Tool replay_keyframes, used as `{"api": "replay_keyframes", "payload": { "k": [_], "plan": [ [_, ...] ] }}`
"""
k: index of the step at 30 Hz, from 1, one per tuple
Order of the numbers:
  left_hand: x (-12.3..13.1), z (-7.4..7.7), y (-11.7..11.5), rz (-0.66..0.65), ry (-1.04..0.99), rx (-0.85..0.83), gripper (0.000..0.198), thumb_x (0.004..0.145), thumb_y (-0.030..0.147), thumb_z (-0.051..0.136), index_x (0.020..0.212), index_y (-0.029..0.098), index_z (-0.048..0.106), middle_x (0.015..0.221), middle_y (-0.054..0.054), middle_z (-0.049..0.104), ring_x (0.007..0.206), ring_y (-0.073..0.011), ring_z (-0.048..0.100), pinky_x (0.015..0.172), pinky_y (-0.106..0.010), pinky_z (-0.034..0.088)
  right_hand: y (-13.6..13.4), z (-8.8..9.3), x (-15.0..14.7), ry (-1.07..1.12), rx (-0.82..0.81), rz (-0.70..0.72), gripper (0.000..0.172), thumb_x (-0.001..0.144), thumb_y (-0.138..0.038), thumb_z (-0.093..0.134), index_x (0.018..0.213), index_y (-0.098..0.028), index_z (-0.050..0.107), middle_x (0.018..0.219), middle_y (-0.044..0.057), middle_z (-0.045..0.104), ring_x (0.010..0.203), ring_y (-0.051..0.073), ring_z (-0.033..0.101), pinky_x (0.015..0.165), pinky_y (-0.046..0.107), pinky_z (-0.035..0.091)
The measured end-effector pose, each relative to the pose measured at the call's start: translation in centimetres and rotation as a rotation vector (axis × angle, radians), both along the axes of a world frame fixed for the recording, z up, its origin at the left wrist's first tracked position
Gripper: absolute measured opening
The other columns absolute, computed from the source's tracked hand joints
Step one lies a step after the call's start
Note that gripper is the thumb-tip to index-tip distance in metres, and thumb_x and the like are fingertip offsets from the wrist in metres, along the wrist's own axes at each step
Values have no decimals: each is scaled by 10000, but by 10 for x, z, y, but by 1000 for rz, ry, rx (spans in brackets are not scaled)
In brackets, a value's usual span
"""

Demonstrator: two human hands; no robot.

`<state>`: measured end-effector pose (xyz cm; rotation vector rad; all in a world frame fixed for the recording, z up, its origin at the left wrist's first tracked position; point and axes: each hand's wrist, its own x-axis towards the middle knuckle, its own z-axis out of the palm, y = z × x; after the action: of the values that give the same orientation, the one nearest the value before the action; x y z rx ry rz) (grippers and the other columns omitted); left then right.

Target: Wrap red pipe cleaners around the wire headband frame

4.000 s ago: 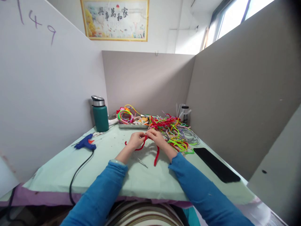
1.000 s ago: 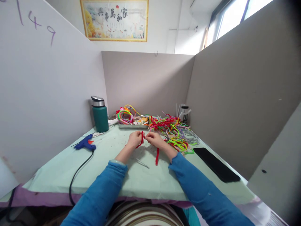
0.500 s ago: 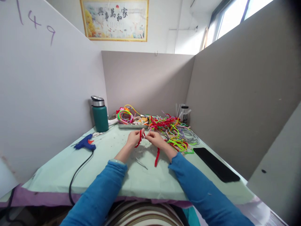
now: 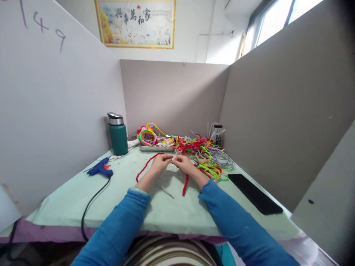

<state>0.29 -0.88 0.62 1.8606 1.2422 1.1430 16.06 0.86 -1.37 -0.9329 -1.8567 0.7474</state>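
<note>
My left hand (image 4: 162,162) and my right hand (image 4: 181,162) meet over the middle of the table, fingertips nearly touching. Both are closed in a pinch on a red pipe cleaner (image 4: 146,165). One length of it curves out past my left hand, down toward the left wrist. Below my right wrist a red fuzzy end (image 4: 185,185) hangs or lies; whether it belongs to the same piece is hidden. The bit between the fingertips is too small to make out clearly. Nearer me, a thin grey tool like tweezers (image 4: 168,192) lies on the cloth.
A blue glue gun (image 4: 101,168) with a black cord and a green bottle (image 4: 118,136) stand at left. Behind my hands are a metal tray (image 4: 156,149) of small pieces and a heap of coloured pipe cleaners (image 4: 199,147). A black phone (image 4: 255,194) lies at right. Partitions enclose the table.
The red strand that hung beside my left fingers now sweeps out to the left in a long curve. My left fingers have lowered and turned toward the right ones; the right hand barely moved.
</note>
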Motion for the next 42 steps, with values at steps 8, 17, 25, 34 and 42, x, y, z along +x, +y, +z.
{"api": "replay_keyframes", "payload": {
  "k": [8,17,25,34,42],
  "plan": [
    [3,2,-7,-59,154,70,292,755,266,450,841,104,677,489,21,515,434,-84,424,439,-199,317,-2,2,0,35,-5,-21,199,689,-330,560,606,-151,541,523,-42,449,501,82,378,479,211,284],
    [6,3,-8,-83,2,-182,259,746,373,446,594,165,477,410,58,367,367,-82,373,411,-213,336,-4,7,1,132,-36,2,213,700,-350,572,614,-161,524,499,-51,443,463,73,368,459,207,289],
    [4,-1,-5,-28,63,-133,299,714,417,508,704,134,602,454,59,381,373,-82,391,396,-214,316,-3,5,1,150,-30,-13,147,687,-304,577,681,-158,557,543,-41,493,481,77,404,471,207,316],
    [1,-4,-3,-37,45,-125,348,720,473,501,643,140,569,457,55,392,359,-66,365,380,-202,278,-4,6,1,124,14,14,167,709,-307,545,734,-151,601,585,-25,518,524,88,425,491,208,332],
    [1,-2,-5,-81,-62,-231,308,712,445,544,619,154,505,423,62,404,353,-57,344,389,-200,283,-5,6,1,89,34,-4,180,712,-319,532,688,-150,590,595,-22,522,545,91,427,521,210,348]
  ]
}}
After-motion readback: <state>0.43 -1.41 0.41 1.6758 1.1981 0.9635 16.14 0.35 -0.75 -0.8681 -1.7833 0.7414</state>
